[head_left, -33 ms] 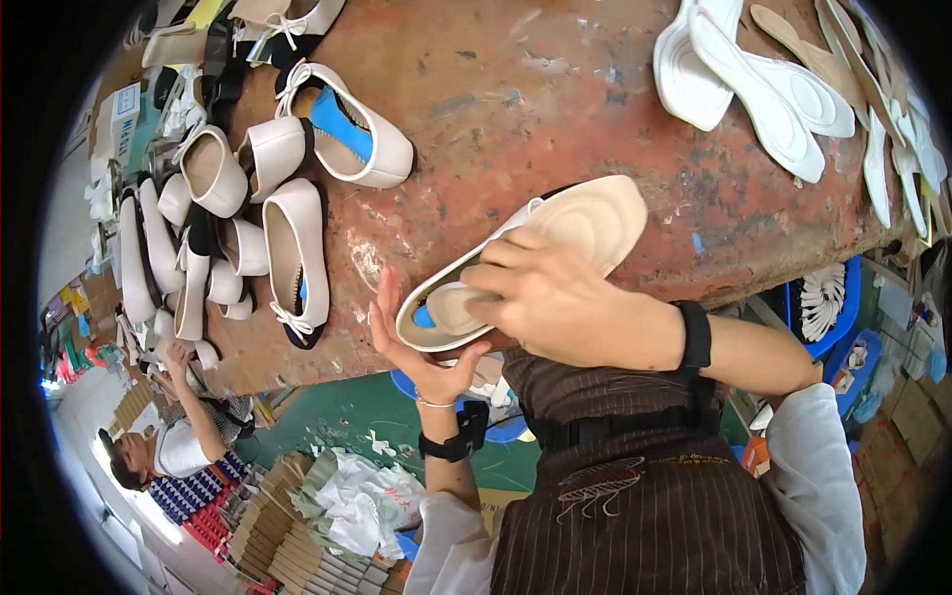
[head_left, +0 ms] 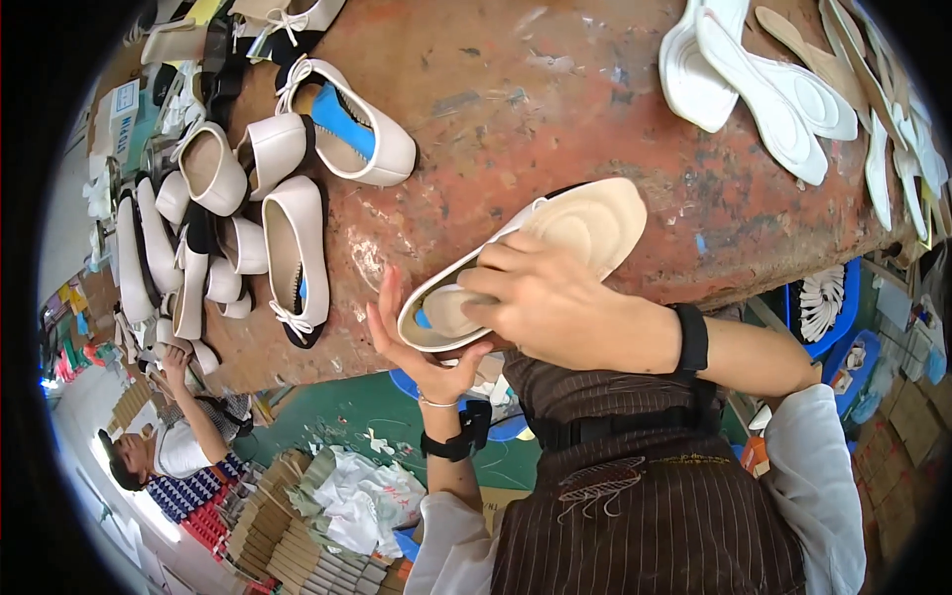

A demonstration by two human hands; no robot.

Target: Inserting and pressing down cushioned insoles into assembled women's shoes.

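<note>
Pressing into a cream shoe [head_left: 516,263] at the table's [head_left: 555,89] near edge, an insole is seated by both hands, left hand [head_left: 421,342] cupping the heel, right hand [head_left: 555,302] clamped on top; seating looks unfinished.

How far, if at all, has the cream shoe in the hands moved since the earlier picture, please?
No. The cream shoe lies at the same spot over the workbench's near edge, with the right hand on it and the left hand beneath its heel.
</note>
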